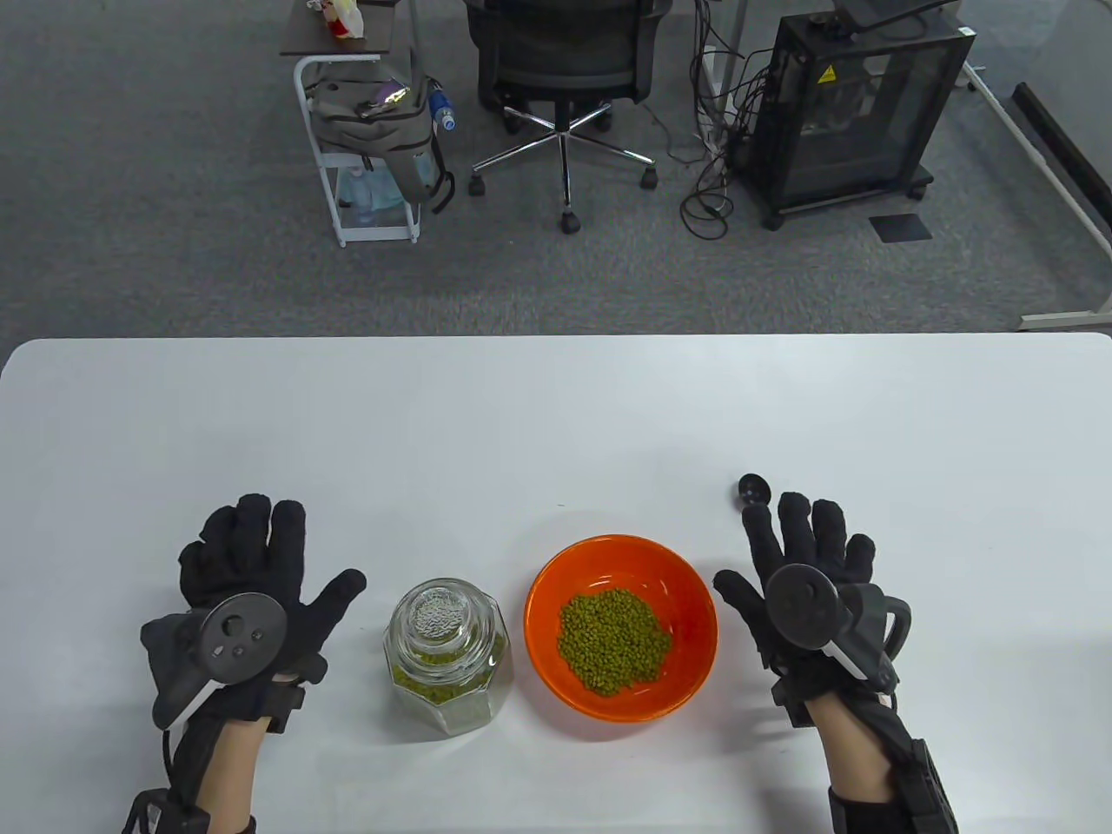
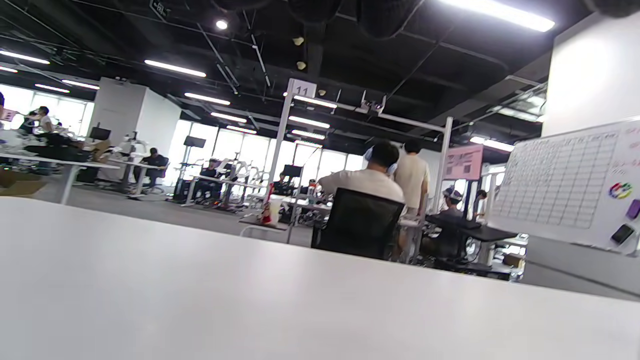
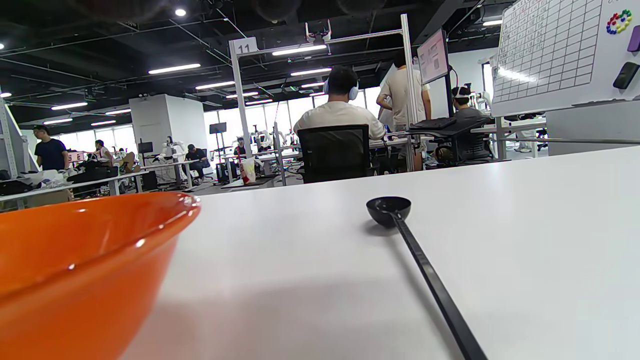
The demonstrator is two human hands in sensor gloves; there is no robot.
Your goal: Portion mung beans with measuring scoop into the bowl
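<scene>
Mung beans (image 1: 615,641) piled in the orange bowl (image 1: 556,591), near the table's (image 1: 556,417) front edge, about centre. Lidded glass jar (image 1: 447,656) with more beans just left of the bowl. Black measuring scoop (image 3: 389,209) lies flat right of the bowl, handle under the right hand (image 1: 804,591). Right hand flat, fingers straight, gripping nothing. Left hand (image 1: 248,591) left of the jar, fingers spread, empty.

A white bench (image 1: 556,417) stands on grey carpet (image 1: 174,217) before a black office chair (image 1: 565,61) and white rolling cart (image 1: 347,130), in an open-plan office lit by ceiling strip lights (image 2: 175,68) and far windows (image 2: 250,150).
</scene>
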